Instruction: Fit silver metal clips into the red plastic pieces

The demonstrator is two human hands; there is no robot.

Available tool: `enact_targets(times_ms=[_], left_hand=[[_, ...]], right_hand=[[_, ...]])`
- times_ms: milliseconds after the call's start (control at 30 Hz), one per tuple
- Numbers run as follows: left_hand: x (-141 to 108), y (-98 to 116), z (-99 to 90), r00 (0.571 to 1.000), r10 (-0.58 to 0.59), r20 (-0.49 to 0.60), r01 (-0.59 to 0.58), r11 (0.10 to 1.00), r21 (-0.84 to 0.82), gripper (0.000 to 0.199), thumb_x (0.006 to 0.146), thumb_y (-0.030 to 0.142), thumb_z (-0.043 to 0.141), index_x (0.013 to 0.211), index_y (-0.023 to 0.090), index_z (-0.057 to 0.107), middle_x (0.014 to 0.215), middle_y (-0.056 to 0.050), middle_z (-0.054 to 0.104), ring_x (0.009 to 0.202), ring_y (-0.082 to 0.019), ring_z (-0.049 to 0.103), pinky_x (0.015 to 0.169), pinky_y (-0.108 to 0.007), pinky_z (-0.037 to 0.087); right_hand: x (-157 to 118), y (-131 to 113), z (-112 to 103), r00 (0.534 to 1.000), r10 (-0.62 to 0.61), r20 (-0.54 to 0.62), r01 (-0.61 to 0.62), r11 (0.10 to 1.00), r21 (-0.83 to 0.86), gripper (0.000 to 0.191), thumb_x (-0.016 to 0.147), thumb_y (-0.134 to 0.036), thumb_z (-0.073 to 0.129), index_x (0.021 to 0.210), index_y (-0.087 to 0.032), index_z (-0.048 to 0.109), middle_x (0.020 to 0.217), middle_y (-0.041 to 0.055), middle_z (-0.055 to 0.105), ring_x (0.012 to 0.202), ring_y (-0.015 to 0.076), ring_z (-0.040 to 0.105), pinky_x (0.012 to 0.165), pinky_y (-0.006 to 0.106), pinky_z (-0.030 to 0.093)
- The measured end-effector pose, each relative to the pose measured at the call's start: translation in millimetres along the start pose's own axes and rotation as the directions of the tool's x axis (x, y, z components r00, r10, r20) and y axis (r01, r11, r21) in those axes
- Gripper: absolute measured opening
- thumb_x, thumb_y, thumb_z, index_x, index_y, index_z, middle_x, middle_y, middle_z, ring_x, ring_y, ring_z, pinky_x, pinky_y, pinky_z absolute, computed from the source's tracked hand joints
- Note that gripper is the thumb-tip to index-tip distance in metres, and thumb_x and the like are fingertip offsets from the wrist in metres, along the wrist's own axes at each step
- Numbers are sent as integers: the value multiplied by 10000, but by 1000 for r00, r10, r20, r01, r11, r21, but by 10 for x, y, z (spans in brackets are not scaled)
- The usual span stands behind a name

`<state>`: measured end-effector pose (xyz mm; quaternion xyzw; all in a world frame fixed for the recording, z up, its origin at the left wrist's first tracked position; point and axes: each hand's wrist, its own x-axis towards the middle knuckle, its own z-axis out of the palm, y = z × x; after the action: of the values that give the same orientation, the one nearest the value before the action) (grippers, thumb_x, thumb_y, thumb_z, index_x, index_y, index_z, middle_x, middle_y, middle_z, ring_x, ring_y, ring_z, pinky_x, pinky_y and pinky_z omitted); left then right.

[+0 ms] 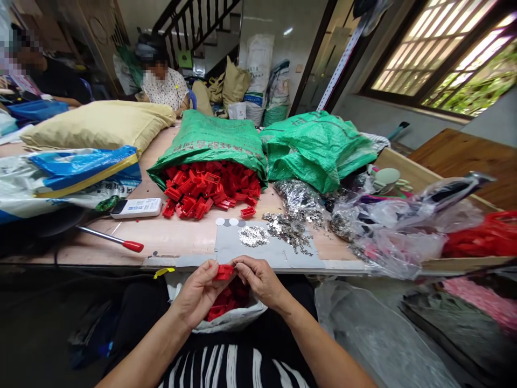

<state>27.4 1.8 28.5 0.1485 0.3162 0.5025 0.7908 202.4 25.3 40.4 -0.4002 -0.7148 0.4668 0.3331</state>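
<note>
Between my hands is a small red plastic part [223,272], held above an open white sack [234,323] on my lap with more red parts inside. My left hand [197,291] grips the part between thumb and fingers. The fingers of my right hand [260,277] are pinched together at the part's right end; whatever they hold is too small to make out. On the table just ahead lie a pile of shiny flat metal pieces [253,236] and a darker heap of small metal pieces [288,231].
Red parts [205,186] spill from a green sack [218,134] at the table's middle. Plastic bags [396,231] crowd the right side. A lever with a red grip [132,246] juts out at left, near a white power bank-like box [137,208]. Two people sit across the table.
</note>
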Motion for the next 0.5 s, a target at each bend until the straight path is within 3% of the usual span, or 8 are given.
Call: enact_targets(times_ms=[133, 233, 367, 500], left_hand=[[-26, 54, -111, 994, 106, -13, -95, 936, 339, 193, 701, 255, 766, 688, 163, 597, 965, -51, 710, 835, -150, 654, 789, -252, 496], [-26, 72, -207, 986, 161, -39, -117, 842, 527, 211, 649, 290, 792, 730, 173, 636, 1019, -79, 707, 980, -218, 635, 816, -281, 478], [-14, 61, -277, 984, 179, -25, -133, 812, 568, 202, 662, 327, 776, 759, 197, 656, 984, -69, 727, 1019, -223, 623, 906, -309, 437], [-12, 53, -281, 983, 185, -19, -143, 819, 555, 189, 665, 320, 774, 755, 197, 661, 932, -58, 730, 965, -211, 636, 901, -309, 436]], right_hand=[[88, 85, -102, 997, 21, -72, -32, 987, -154, 309, 982, -333, 387, 1079, -185, 640, 611, -29, 542, 585, 118, 528, 618, 224, 427], [203, 167, -209, 986, -36, -160, -34, 910, -413, 229, 944, -260, 467, 1100, -201, 624, 899, 37, 656, 835, 160, 610, 783, 272, 464], [415, 243, -341, 981, -76, -178, -64, 738, -671, 252, 917, -191, 497, 1148, -208, 598, 1256, 91, 548, 1087, 196, 562, 920, 318, 452], [648, 282, -455, 977, -18, -211, -156, 609, -777, 295, 909, -142, 471, 1175, -188, 589, 1389, 109, 449, 1158, 235, 521, 951, 358, 448]])
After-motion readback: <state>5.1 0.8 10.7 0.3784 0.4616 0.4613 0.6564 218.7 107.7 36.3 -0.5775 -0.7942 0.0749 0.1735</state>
